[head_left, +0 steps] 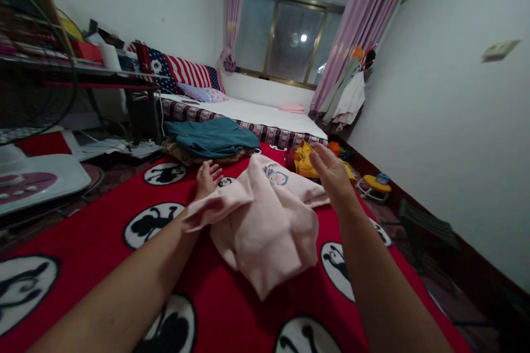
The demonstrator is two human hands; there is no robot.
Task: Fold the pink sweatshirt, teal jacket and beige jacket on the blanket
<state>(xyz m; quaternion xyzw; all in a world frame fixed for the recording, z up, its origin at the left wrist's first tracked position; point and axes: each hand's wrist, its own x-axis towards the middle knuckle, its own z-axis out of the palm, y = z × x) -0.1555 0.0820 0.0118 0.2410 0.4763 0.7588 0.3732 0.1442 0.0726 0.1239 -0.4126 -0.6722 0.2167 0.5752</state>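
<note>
A pale pink long-sleeved top (269, 226) lies rumpled on a red blanket (103, 226) with black-and-white round figures. A cartoon print shows near its far edge. My left hand (207, 179) is beyond the top's left sleeve, fingers spread and holding nothing; that sleeve drapes across my left wrist. My right hand (331, 174) is raised by the end of the right sleeve, fingers stretched out, with nothing visible in it. Whether it touches the cuff I cannot tell. Folded teal clothing (215, 137) lies beyond my left hand, and yellow clothing (304, 160) beyond my right.
Behind the blanket stands a bed (256, 110) with a white sheet and pillows. A cluttered desk (83, 66) is at left, above a white-and-pink appliance (45, 176). A yellow stool (376, 183) and a dark stool (428, 223) stand along the right wall.
</note>
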